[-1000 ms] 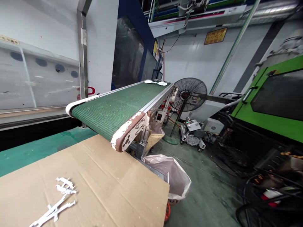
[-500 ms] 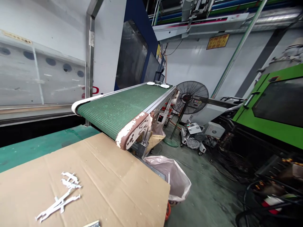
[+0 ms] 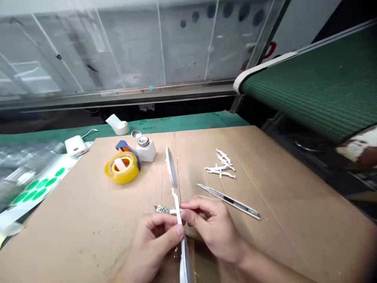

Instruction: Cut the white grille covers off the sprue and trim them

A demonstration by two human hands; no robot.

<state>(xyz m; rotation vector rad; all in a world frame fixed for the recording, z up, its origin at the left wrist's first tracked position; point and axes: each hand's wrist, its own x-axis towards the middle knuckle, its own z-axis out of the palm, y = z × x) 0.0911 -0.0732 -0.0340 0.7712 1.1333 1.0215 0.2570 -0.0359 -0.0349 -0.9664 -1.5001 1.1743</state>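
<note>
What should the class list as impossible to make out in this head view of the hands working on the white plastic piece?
Middle of the white plastic piece: hidden by the left hand and right hand.
Lower end of the piece: cut off by the bottom edge.
Small metal part: too small to identify.
Clear plastic sheeting: too blurred to make out.

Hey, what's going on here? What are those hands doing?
A person holds a white plastic piece with a round disc at each end, using the left hand and right hand, above a cardboard sheet. A utility knife lies near the right hand, beside white plastic scraps. A roll of yellow tape and a small bottle sit farther away.
</note>
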